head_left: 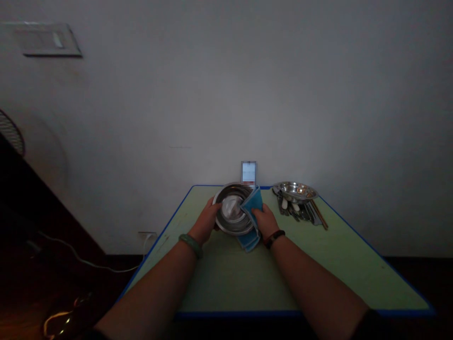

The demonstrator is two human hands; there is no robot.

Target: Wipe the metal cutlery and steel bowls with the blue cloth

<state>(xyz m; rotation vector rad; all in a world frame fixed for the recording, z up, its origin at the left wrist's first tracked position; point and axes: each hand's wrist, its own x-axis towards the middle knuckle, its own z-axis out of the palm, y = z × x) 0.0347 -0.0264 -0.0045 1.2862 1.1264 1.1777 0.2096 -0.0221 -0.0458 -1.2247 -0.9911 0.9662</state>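
Note:
A shiny metal bowl [232,208] is tilted toward me above the middle of the table. My left hand [206,218] grips its left rim, thumb over the edge and the other fingers hidden behind. At the right rim, my right hand [266,221] is closed on a blue cloth [254,204], which is folded over the edge of the bowl. Part of the cloth hangs below the bowl, and some of it is hidden behind the metal. Where the right fingers go behind the cloth, I cannot see them.
The green table [233,283] has a blue edge and stands against a grey wall. At its back right, a second metal bowl [297,192] sits by several utensils [300,213]. A phone [248,173] leans upright at the back. A white cable [88,263] hangs at the left.

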